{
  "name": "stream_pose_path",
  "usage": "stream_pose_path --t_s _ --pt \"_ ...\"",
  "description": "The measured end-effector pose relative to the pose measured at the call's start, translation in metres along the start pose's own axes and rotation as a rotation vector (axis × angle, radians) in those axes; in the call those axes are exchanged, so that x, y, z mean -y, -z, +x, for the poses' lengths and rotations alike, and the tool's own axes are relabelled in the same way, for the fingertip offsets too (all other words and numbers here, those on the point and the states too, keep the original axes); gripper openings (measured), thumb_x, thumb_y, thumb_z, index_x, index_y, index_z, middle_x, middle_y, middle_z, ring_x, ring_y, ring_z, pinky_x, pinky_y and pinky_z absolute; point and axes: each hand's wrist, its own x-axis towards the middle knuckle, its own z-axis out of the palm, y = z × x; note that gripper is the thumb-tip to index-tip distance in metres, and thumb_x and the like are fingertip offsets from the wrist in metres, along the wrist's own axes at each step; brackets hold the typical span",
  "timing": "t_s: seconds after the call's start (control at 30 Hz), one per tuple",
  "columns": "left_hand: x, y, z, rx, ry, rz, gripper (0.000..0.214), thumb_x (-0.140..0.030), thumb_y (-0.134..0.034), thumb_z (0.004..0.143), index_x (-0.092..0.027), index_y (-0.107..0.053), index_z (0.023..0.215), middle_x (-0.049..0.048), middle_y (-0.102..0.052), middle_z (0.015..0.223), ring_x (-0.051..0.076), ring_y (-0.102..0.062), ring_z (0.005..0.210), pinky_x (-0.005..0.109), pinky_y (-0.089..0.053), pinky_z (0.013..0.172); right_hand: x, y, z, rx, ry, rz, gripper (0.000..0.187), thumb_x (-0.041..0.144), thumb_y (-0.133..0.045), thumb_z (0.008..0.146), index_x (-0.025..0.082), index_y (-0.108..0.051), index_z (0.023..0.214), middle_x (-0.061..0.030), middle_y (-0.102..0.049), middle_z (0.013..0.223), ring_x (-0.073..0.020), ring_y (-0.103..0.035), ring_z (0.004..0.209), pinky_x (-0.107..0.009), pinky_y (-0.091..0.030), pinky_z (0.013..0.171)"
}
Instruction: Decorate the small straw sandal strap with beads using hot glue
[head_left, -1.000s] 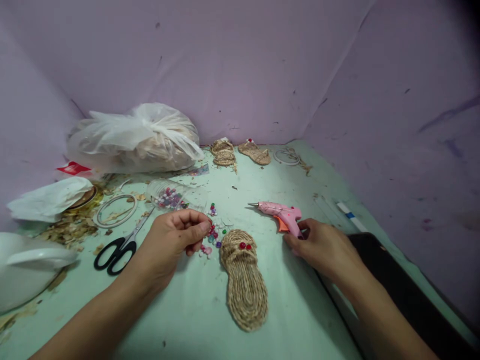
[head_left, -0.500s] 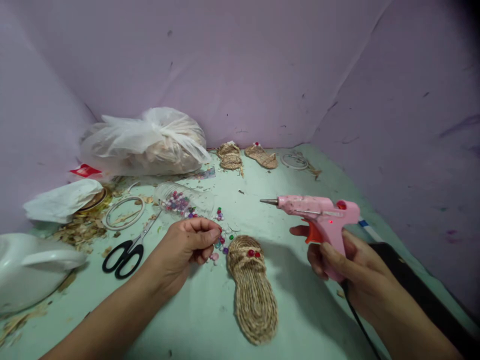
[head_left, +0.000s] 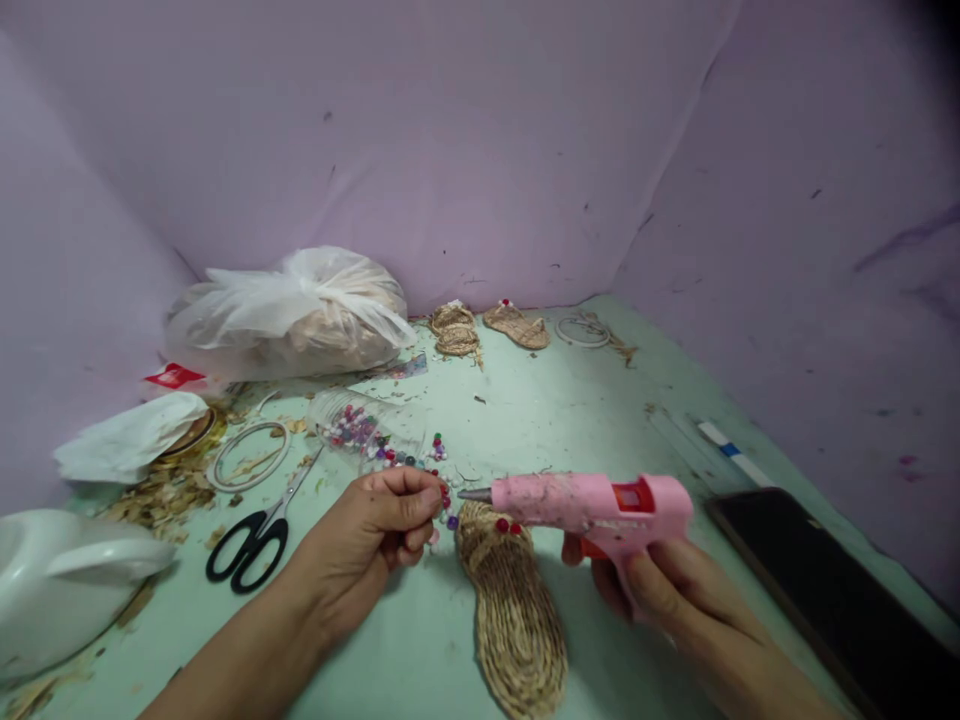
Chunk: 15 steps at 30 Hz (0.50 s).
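My right hand is wrapped round the handle of a pink hot glue gun, its metal nozzle pointing left, close to the fingertips of my left hand. Thumb and forefinger of that left hand are pinched together; whatever they hold is too small or hidden to make out. Below the glue gun lies a small woven straw slipper, with red beads on its strap. Loose coloured beads are scattered between my left hand and the slipper, and more spill from a clear plastic cup lying on its side.
Black-handled scissors, a white tape roll and a white pitcher-like item are on the left. At the back sit a stuffed plastic bag and two small slippers. A black phone lies at right.
My right hand has brought the glue gun left and down, so its nozzle is now near my left fingertips. The left hand keeps its pinch. The view has tilted slightly upward.
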Motion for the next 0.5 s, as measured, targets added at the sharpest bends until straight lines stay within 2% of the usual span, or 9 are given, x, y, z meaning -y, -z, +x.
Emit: stream_pose_path --t_s 0.17,0.33,0.5 --pt "0.001 0.0 -0.001 -0.004 -0.022 0.03 0.027 -0.022 -0.081 0.044 -0.012 -0.064 0.061 -0.0045 -0.05 0.046 0.003 -0.04 0.038 0.015 -0.023 0.038 0.0 0.002 0.001 -0.031 0.055 -0.113 0.027 0.045 -0.044 0.087 0.025 -0.063 0.084 0.0005 -0.052 0.062 -0.0133 -0.05 0.056 -0.022 -0.044 0.05" --pt "-0.002 -0.002 0.0 -0.076 -0.14 0.201 0.024 -0.025 -0.079 0.047 -0.011 -0.064 0.06 -0.0043 -0.05 0.04 0.003 -0.038 0.035 0.015 -0.021 0.037 0.002 0.015 0.003 -0.053 0.113 -0.258 0.025 0.041 -0.044 0.087 0.025 -0.063 0.085 0.0006 -0.052 0.06 -0.0137 -0.052 0.054 -0.022 -0.047 0.05" --pt "-0.003 -0.001 -0.001 -0.067 -0.167 0.246 0.019 -0.023 -0.075 0.051 -0.012 -0.063 0.06 -0.0049 -0.051 0.042 0.003 -0.038 0.037 0.016 -0.023 0.038 0.004 0.031 -0.006 -0.02 0.082 -0.403 0.023 0.04 -0.049 0.084 0.027 -0.067 0.091 -0.0019 -0.063 0.07 -0.0167 -0.062 0.063 -0.023 -0.054 0.056"
